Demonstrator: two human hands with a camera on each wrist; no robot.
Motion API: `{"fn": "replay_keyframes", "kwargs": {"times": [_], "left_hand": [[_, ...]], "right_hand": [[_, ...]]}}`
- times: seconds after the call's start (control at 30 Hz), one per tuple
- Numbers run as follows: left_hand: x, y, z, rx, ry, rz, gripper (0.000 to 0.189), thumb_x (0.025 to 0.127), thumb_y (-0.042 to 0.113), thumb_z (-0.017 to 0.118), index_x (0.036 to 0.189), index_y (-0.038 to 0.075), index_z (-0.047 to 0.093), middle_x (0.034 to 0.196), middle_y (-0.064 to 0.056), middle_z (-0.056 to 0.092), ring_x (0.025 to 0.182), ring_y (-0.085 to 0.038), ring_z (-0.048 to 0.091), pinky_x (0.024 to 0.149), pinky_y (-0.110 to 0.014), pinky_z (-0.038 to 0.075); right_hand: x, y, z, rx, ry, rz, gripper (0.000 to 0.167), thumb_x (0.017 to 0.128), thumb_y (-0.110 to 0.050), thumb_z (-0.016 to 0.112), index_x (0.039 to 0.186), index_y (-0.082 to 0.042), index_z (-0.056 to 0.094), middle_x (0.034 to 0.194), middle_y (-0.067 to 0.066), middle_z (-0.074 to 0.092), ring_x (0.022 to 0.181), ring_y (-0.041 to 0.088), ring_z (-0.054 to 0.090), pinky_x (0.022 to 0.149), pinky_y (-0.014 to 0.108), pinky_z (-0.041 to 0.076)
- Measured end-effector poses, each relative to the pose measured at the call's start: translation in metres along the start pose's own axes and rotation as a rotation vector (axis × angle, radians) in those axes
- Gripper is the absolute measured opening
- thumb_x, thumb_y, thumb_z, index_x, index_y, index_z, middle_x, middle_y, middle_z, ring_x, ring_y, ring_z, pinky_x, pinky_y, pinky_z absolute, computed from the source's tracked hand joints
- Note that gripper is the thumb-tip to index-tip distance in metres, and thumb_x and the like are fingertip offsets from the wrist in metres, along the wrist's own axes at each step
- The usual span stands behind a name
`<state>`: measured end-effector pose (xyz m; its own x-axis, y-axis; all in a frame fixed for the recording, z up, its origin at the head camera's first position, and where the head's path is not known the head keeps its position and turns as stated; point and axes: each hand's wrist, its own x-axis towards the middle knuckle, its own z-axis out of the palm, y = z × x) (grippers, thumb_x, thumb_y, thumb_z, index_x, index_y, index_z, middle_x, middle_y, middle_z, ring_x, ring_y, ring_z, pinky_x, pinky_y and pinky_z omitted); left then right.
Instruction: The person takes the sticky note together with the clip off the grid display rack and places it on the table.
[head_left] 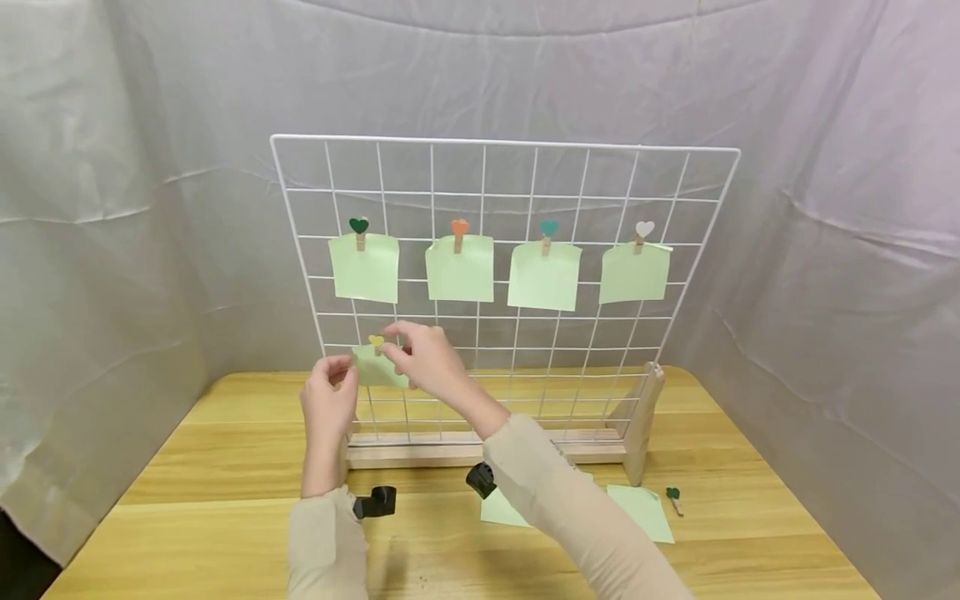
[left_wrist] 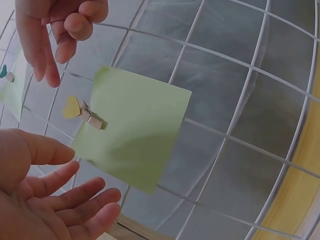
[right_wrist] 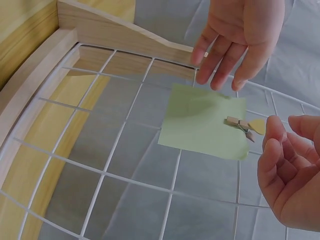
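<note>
Both our hands hold nothing, the left [head_left: 330, 396] with fingers loosely spread, the right [head_left: 431, 362] with fingers softly bent and thumb apart. Between them, just short of the right fingertips, we see a small wooden clip [right_wrist: 237, 121], long axis near upright, yellow heart on top, nose down over the upper edge of a plain, squarish, pale green note [left_wrist: 135, 125]; behind runs the white wire grid [head_left: 480, 142].
</note>
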<state>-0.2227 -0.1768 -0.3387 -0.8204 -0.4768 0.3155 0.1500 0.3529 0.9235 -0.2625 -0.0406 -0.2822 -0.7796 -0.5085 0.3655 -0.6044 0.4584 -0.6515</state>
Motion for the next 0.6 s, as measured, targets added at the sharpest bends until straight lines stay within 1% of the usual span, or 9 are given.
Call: {"fn": "replay_keyframes", "kwargs": {"times": [0.13,0.27,0.37,0.47,0.5,0.6], "left_hand": [[0.001,-0.002,0.002,-0.023,0.030,0.021,0.025,0.087,0.005,0.049,0.109,-0.007,0.050,0.107,-0.022,0.054,0.098,-0.030,0.050,0.086,-0.039,0.041],[0.002,-0.002,0.003,-0.048,0.040,0.026,0.025,0.086,0.002,0.049,0.109,-0.008,0.049,0.107,-0.023,0.055,0.096,-0.031,0.051,0.086,-0.038,0.041],[0.002,-0.001,0.004,-0.077,0.018,0.005,0.026,0.087,0.003,0.048,0.111,-0.007,0.048,0.110,-0.022,0.054,0.098,-0.030,0.050,0.087,-0.037,0.041],[0.002,0.001,0.004,-0.093,-0.004,-0.010,0.027,0.087,0.003,0.048,0.113,-0.006,0.048,0.113,-0.021,0.053,0.101,-0.029,0.050,0.088,-0.036,0.041],[0.002,0.002,0.004,-0.091,-0.012,-0.011,0.028,0.087,0.004,0.048,0.113,-0.006,0.047,0.113,-0.021,0.053,0.102,-0.029,0.049,0.088,-0.036,0.041],[0.001,0.003,0.003,-0.083,-0.019,-0.007,0.028,0.088,0.004,0.048,0.114,-0.006,0.047,0.114,-0.021,0.052,0.102,-0.029,0.049,0.088,-0.036,0.041]], "right_hand": [[0.004,-0.001,0.003,-0.025,-0.025,0.020,0.034,0.091,-0.023,0.053,0.120,-0.007,0.054,0.065,0.009,0.062,0.043,0.022,0.055,0.037,0.023,0.041],[0.006,-0.002,0.006,-0.042,-0.028,0.039,0.037,0.092,-0.024,0.051,0.123,-0.006,0.051,0.066,0.008,0.063,0.042,0.019,0.055,0.036,0.023,0.039],[0.007,-0.001,0.008,-0.047,-0.022,0.051,0.039,0.093,-0.026,0.049,0.126,-0.006,0.049,0.063,0.007,0.062,0.038,0.015,0.052,0.034,0.023,0.038],[0.008,0.001,0.010,-0.049,-0.023,0.053,0.040,0.093,-0.027,0.047,0.128,-0.006,0.047,0.062,0.006,0.061,0.036,0.014,0.051,0.033,0.022,0.036],[0.009,0.001,0.011,-0.054,-0.025,0.054,0.041,0.094,-0.027,0.046,0.129,-0.006,0.046,0.061,0.004,0.061,0.036,0.014,0.051,0.032,0.022,0.035],[0.011,0.002,0.014,-0.068,-0.034,0.066,0.042,0.094,-0.028,0.045,0.130,-0.006,0.045,0.061,0.006,0.061,0.035,0.013,0.050,0.032,0.021,0.034]]}}
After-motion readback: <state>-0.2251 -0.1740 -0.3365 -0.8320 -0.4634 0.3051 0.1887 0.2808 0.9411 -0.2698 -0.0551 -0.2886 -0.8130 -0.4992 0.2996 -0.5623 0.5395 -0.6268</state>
